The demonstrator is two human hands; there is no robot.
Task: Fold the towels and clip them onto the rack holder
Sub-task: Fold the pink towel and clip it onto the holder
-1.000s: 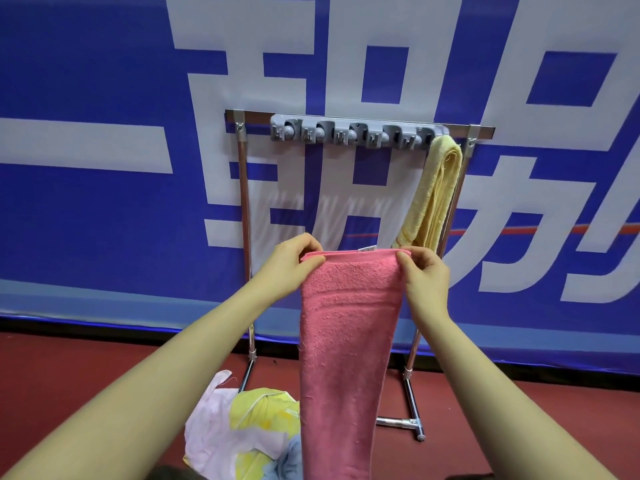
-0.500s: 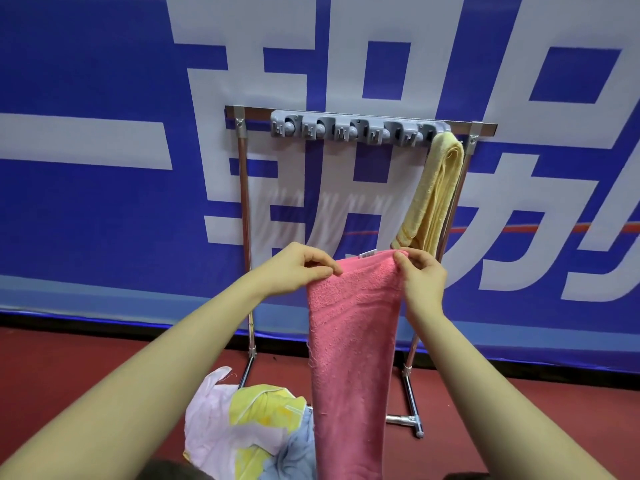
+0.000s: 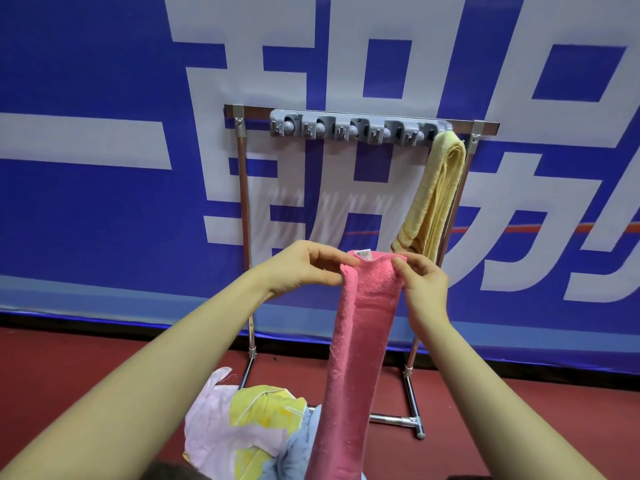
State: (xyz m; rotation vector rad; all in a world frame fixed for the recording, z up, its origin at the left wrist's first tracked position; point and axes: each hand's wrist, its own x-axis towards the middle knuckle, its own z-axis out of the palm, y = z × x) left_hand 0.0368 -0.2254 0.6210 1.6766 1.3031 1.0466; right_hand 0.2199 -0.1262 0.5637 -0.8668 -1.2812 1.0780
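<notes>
Two hands hold one pink towel (image 3: 360, 327) by its top edge, in front of the rack (image 3: 242, 202) and below its grey clip holder (image 3: 356, 129). The left hand (image 3: 304, 268) pinches the towel's left corner between thumb and fingers; the right hand (image 3: 422, 282) pinches the right corner. Between them the towel is folded into a narrow strip that hangs straight down, a small white label showing at its top. A yellow towel (image 3: 433, 195) hangs clipped at the holder's right end. At the rack's foot, pale cloths (image 3: 242, 427) lie heaped on the red floor (image 3: 69, 368).
</notes>
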